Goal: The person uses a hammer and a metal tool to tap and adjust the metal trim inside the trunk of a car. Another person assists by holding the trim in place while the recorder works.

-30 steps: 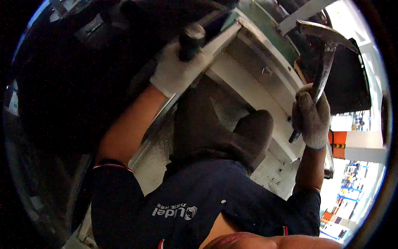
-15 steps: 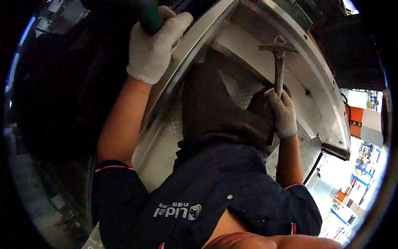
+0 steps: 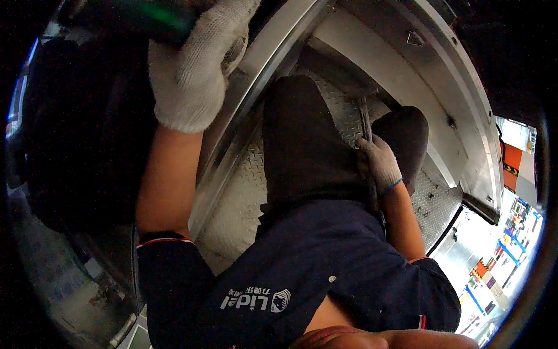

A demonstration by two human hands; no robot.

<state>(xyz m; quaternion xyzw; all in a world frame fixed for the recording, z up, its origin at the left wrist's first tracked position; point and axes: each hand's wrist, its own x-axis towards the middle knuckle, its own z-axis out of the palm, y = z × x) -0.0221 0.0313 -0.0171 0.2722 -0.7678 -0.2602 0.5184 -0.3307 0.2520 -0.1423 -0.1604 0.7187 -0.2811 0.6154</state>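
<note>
At the upper left, my gloved left hand (image 3: pixel 189 78) is closed round a dark green, rounded handle-like thing (image 3: pixel 165 20). Its far part is lost in the dark, so its kind does not show. Nearer the middle, my gloved right hand (image 3: pixel 381 163) grips a hammer (image 3: pixel 366 121) by its handle. The hammer's head points away from me, low between my knees, over the patterned metal floor; dim light makes it hard to see. Both hands wear pale knitted gloves.
I sit within a narrow metal enclosure. A metal rail (image 3: pixel 256 102) runs along my left, and a pale curved wall (image 3: pixel 427 75) rises on the right. Tread-plate floor (image 3: pixel 232 218) lies around my legs (image 3: pixel 296 139). Beyond the right edge, a bright workshop shows.
My right hand has lowered the hammer from beside the right wall to between my knees. My left hand has come nearer, and the green thing has swung toward the left.
</note>
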